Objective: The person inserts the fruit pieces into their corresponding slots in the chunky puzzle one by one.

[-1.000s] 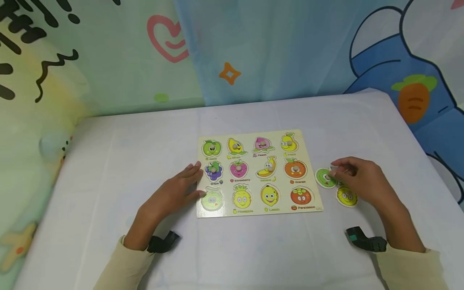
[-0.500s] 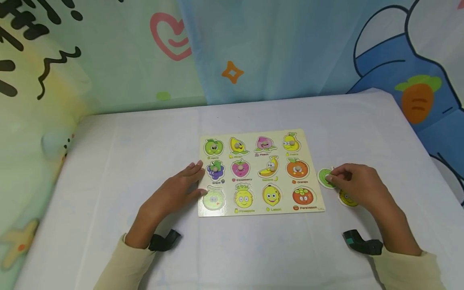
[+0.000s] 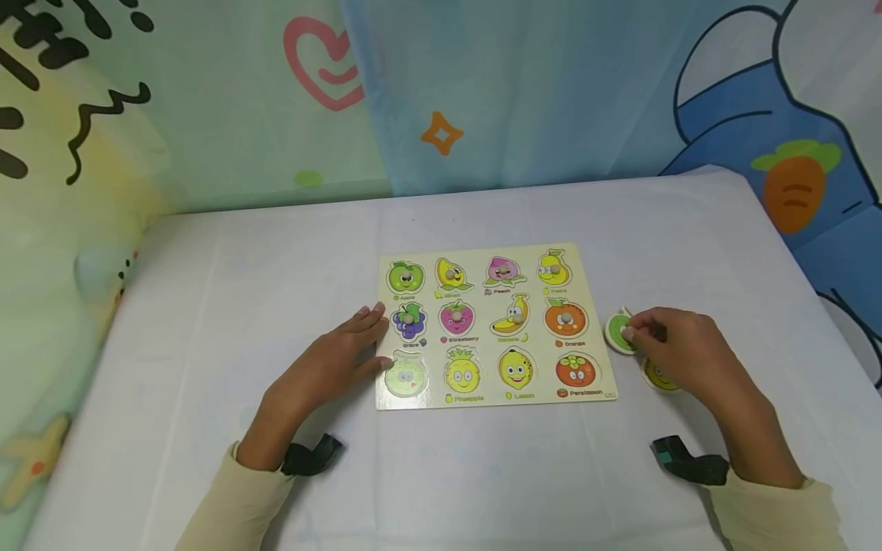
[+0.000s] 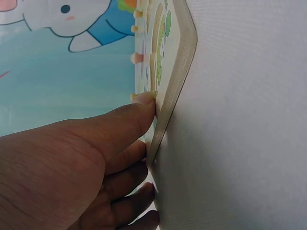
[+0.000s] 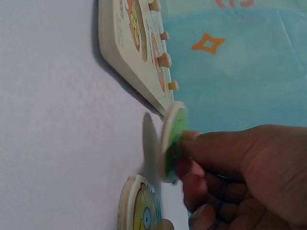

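A wooden fruit puzzle board (image 3: 482, 310) lies flat on the table in the head view. My left hand (image 3: 327, 367) rests at its left edge, thumb on the top face and fingers extended along the side. To the right of the board, my right hand (image 3: 678, 344) pinches a round green puzzle piece (image 3: 617, 334) between thumb and fingers. In the right wrist view this green piece (image 5: 172, 139) is tilted up off the cloth, above its shadow. Below it lies a yellow puzzle piece (image 5: 144, 211) with a smiling face, partly hidden by the right hand in the head view.
Knobbed fruit pieces such as the apple (image 3: 405, 278) and orange (image 3: 565, 318) sit in the board's upper rows. No knobs show on the bottom row's pictures. A white cloth (image 3: 276, 252) covers the table, and a printed curtain (image 3: 551, 92) hangs behind.
My right hand has settled its pinch on the green piece and tipped it up from the cloth. The left hand stays at the board's edge.
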A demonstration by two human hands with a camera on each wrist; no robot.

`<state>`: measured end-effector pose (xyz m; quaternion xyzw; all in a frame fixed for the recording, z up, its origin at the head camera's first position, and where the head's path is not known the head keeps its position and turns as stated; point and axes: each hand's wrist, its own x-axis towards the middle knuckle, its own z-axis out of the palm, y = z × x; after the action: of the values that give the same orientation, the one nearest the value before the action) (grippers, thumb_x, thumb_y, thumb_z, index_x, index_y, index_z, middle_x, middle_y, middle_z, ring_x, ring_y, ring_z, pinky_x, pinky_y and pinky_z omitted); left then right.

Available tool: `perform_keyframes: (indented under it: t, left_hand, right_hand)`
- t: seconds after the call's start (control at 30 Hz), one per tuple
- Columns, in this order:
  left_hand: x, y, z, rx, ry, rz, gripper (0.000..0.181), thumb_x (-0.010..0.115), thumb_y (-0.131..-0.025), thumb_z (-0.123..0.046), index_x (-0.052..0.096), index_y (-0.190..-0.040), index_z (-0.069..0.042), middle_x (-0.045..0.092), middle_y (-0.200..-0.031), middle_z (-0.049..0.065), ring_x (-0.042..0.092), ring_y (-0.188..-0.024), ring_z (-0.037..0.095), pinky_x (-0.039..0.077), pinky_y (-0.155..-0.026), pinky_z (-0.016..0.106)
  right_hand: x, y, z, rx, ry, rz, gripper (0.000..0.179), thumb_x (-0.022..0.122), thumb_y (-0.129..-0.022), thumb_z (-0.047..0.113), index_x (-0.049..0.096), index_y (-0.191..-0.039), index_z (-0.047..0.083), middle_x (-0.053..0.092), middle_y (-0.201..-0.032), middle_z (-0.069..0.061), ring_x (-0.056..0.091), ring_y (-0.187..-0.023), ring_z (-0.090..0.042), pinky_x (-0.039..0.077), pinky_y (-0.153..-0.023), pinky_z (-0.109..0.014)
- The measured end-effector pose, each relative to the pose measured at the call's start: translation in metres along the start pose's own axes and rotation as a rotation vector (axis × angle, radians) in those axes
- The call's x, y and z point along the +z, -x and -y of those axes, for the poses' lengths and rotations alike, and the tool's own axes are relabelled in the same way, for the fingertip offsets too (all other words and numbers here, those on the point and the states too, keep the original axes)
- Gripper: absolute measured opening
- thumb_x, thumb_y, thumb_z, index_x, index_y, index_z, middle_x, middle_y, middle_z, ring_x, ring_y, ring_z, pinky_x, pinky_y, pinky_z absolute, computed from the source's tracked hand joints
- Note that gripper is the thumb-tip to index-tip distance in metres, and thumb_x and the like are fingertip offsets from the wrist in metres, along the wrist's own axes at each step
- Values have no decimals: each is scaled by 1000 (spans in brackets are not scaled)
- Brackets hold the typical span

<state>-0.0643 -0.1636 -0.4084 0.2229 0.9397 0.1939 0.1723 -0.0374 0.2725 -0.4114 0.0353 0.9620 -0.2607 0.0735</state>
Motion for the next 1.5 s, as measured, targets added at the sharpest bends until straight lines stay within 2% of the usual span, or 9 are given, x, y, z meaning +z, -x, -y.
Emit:
perform_keyframes:
  t: [0.2,0.33,0.43,0.53,0.63,0.77,0.97,1.17,1.5]
  left_hand:
    - [0,1,0,6,-4,-7,68,72,-89,-31,44,-145,-4,30,-156,5,25,-144,25,31,-111,45]
    - [0,1,0,9,-7,-14,68,72,-89,-31,44,-145,-4,30,-155,6,25,-144,25,32,-111,44]
    - [1,0,1,9,-5,-16,68,72,-89,-31,44,-145,-4,30,-155,6,25,-144,25,31,-111,44]
    - [1,0,1,12,4,-13,67,71,-90,-31,44,-145,-4,30,-155,6,25,-144,25,31,-111,44]
    - [2,-1,1,19,6,-8,66,71,-90,-31,44,-145,-4,30,-155,6,25,-144,26,31,-111,45]
    - [1,-2,1,15,-4,-4,67,71,-90,-31,44,-145,-4,29,-156,6,25,-144,25,31,-112,45]
    - [-1,0,-1,-9,-11,7,68,71,-90,-32,44,-146,-5,29,-156,5,24,-144,25,30,-112,45]
    - [-1,1,0,8,1,1,64,70,-91,-30,45,-145,-5,30,-155,5,25,-144,25,31,-111,46]
    - [0,0,2,28,5,-15,64,70,-91,-31,46,-144,-4,31,-155,6,26,-143,26,31,-111,45]
  right_hand:
    - [2,1,3,-37,-45,-86,25,68,-92,16,66,-108,-3,63,-89,-15,51,-79,-28,45,-62,-36]
    - [12,-6,-2,-140,-92,-176,21,72,-90,18,70,-106,3,62,-84,-6,50,-75,-21,44,-59,-25]
    - [19,-10,-3,-198,-143,-204,20,72,-90,23,71,-104,9,63,-84,0,51,-75,-16,42,-60,-16]
    - [19,-9,10,-195,-215,-173,21,72,-90,25,72,-104,10,64,-86,-1,52,-78,-17,42,-61,-16]
    - [15,-6,28,-197,-269,-120,20,74,-89,20,73,-105,7,65,-88,-5,52,-79,-20,43,-60,-17]
    - [18,-6,45,-229,-285,-52,17,74,-89,16,73,-103,7,65,-86,-3,52,-78,-20,44,-60,-16]
    - [32,-12,69,-305,-307,29,14,74,-88,14,74,-102,9,64,-84,0,53,-75,-18,47,-59,-21]
    - [48,-16,93,-352,-346,106,12,73,-88,14,75,-100,12,63,-83,3,53,-74,-17,46,-61,-24]
    - [72,-13,136,-436,-389,217,6,74,-87,15,75,-93,15,60,-75,7,52,-68,-14,43,-57,-25]
